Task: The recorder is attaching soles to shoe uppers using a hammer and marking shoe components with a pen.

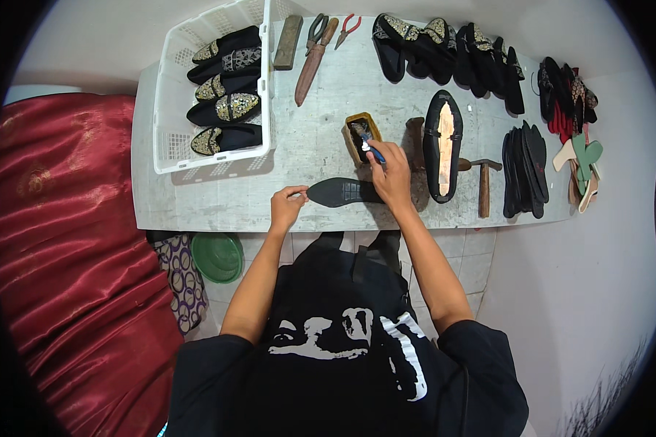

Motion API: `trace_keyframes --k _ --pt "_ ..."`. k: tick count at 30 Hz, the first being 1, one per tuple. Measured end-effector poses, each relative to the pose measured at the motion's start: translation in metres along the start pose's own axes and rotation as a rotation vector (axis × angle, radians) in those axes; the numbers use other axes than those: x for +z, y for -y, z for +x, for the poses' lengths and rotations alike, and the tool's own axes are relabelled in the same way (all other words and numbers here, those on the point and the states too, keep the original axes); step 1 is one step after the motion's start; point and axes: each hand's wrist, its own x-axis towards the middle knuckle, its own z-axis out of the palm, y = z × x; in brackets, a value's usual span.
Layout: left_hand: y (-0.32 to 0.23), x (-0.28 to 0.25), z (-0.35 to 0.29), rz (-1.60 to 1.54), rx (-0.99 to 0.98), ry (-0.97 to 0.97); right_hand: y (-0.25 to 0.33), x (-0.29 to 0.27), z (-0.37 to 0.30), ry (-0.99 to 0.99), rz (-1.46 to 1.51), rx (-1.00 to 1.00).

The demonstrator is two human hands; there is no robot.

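Observation:
A black shoe sole [333,193] lies flat near the table's front edge, its patterned heel end partly hidden under my right wrist. My left hand [287,209] pinches the sole's pointed left tip between thumb and fingers. In my right hand [392,177] is a brush with a blue handle [375,154], its bristle end down at a small yellow tub [349,137] that has dark stuff inside. Right of that hand, a black shoe [434,138] sits upside down on a metal shoe stand [415,138], with a tan strip showing along its underside.
A white plastic basket [267,124] with several decorated black shoes stands at left. Behind are a stone block [289,42], a sheathed knife [312,71] and red pliers [348,30]. At right lie a hammer [484,191], stacked black soles [525,171] and more shoes [481,58].

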Motion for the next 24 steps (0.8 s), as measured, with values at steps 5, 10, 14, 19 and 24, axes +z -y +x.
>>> trace_keyframes --k 5,10,14,19,24 --pt "0.000 0.004 -0.005 -0.042 0.013 -0.050 0.005 -0.013 -0.021 -0.099 0.031 0.006" --pt "0.004 0.003 -0.006 0.007 0.065 -0.049 0.011 -0.018 -0.037 -0.039 0.016 0.096" --pt "-0.006 0.000 -0.007 0.046 0.030 -0.031 0.027 -0.018 -0.043 -0.130 0.086 0.239" --pt "-0.022 0.001 -0.015 0.235 0.010 0.002 0.045 -0.020 -0.068 -0.252 0.364 0.245" --pt "-0.005 0.000 -0.016 0.146 -0.009 0.029 0.042 0.022 -0.100 -0.008 0.436 0.389"
